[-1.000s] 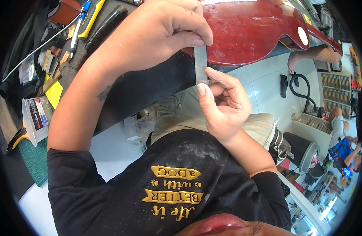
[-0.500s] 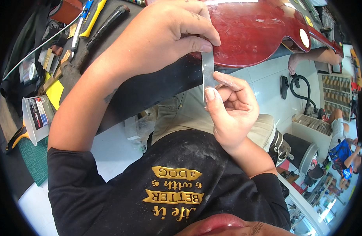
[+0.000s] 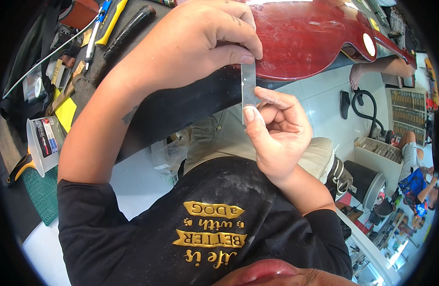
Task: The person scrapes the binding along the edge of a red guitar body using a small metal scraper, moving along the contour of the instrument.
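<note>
A thin, flat, grey metal strip (image 3: pixel 248 80) stands nearly lengthwise between my hands, over the near edge of the dark worktop. Its far end is in the closed grip of my left hand (image 3: pixel 214 40), thumb on top. My right hand (image 3: pixel 281 131) pinches the near end between thumb and fingers, the remaining fingers curled. Just beyond the strip lies a glossy dark-red guitar body (image 3: pixel 300 43), its neck pointing to the far right; I cannot tell whether the strip or left hand touches it. My fingers cover both ends of the strip.
To the left on the worktop (image 3: pixel 157 114) are a hammer (image 3: pixel 126 35), a yellow-and-black tool (image 3: pixel 111 24), a blue-and-silver pen-like tool (image 3: pixel 94 40), a white container (image 3: pixel 45 143) and a green cutting mat (image 3: pixel 42 190). A black bin (image 3: pixel 362 183) and other people are at the right.
Both hands have shifted slightly left together, carrying the metal strip with them. The strip's face now catches the light differently. The guitar has not moved.
</note>
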{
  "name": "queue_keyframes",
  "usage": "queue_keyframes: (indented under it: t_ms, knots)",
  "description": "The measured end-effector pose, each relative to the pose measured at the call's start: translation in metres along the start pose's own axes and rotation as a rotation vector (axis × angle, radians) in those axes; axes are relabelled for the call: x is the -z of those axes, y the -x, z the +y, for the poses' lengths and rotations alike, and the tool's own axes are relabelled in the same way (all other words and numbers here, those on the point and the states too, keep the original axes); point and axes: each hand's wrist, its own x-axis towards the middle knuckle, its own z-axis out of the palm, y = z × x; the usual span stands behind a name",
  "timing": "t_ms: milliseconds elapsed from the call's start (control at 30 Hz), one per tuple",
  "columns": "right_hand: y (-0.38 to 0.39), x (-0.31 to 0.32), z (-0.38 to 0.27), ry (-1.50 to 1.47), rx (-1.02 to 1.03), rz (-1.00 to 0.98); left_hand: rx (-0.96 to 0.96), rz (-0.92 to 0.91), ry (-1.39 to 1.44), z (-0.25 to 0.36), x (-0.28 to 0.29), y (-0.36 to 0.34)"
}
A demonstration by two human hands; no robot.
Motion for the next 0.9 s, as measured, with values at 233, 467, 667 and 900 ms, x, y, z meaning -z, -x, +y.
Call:
queue_keyframes:
  t_ms: [233,467,667,900]
  knots:
    - [0.003,-0.0022,0.0,0.001,-0.013,-0.004,0.024,-0.077,-0.085,-0.0046,0.0,0.0016]
    - [0.0009,0.0027,-0.0008,0.01,0.009,0.007,0.011,-0.013,0.002,-0.0083,-0.0082,0.0032]
    - [0.0029,0.0022,-0.0012,0.027,-0.019,0.01,-0.024,0.009,0.031,-0.009,-0.0079,0.0041]
    - [0.0043,0.0003,0.0002,0.018,-0.006,-0.013,-0.004,-0.073,-0.012,-0.0057,-0.0024,0.0022]
